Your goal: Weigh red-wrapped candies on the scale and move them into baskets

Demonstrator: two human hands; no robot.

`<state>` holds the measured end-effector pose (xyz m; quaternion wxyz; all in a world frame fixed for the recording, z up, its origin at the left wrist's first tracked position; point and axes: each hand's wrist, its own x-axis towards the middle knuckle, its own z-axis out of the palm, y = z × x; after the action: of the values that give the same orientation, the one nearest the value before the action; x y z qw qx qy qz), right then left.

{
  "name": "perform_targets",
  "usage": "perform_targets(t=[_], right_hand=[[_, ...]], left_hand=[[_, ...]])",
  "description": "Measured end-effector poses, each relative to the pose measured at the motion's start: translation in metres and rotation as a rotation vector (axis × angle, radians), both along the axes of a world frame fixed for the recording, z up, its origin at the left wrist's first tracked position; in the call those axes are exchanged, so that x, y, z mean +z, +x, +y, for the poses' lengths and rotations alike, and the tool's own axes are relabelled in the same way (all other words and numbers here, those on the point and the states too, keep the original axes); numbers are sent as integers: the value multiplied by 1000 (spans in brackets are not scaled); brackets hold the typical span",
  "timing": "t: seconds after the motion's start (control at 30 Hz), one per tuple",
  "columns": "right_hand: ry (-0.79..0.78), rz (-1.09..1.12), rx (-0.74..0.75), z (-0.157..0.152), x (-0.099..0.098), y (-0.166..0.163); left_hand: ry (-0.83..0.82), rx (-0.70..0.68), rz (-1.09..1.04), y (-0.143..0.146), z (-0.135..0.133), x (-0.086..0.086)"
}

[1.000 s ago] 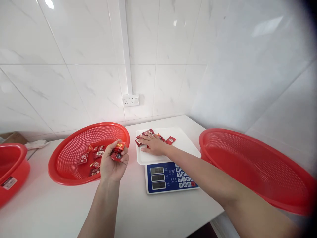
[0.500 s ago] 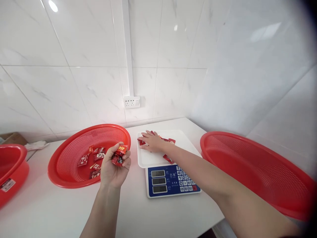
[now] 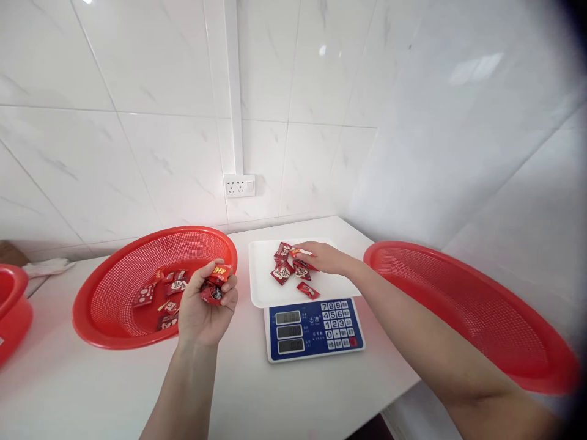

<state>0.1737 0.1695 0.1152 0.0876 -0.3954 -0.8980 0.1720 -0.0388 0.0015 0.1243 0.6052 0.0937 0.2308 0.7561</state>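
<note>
My left hand (image 3: pixel 199 315) is closed around a few small red wrapped sweets (image 3: pixel 220 274), held above the table by the left basket's rim. My right hand (image 3: pixel 328 258) reaches over the white pan (image 3: pixel 261 287) of a digital scale (image 3: pixel 316 333). Its fingers are stretched out, and the tips touch the right side of a loose cluster of red wrapped sweets (image 3: pixel 281 272). One more sweet (image 3: pixel 307 290) lies apart, nearer the scale's blue keypad. More wrapped sweets (image 3: pixel 143 294) lie inside the red perforated basket (image 3: pixel 85 305) on the left.
Another red basket (image 3: pixel 463 269) stands at the right, partly behind my right forearm. Part of a red container (image 3: pixel 13 311) shows at the far left edge. A white table (image 3: pixel 257 397) carries the scale, and a wall socket (image 3: pixel 239 185) sits above its back edge.
My right hand has moved from the left part of the pan to the right side of the sweets, uncovering several. My left hand still grips its sweets. The view has shifted slightly.
</note>
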Motion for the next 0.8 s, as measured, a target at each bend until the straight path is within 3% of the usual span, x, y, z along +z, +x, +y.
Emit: perform_targets(t=[0.23,0.4,0.7,0.8], right_hand=[[-92,-79,-90,-7,-27,32],[-51,-59,-183,-21,-30,53],[-10,-5,-67,-25,-45,38],[-24,-4,-104,-23,-46,43]], left_hand=[[-8,-3,4,0,0,1],[1,6,13,0,-1,2],[-6,-10,21,1,-1,1],[-1,-5,17,1,-1,1]])
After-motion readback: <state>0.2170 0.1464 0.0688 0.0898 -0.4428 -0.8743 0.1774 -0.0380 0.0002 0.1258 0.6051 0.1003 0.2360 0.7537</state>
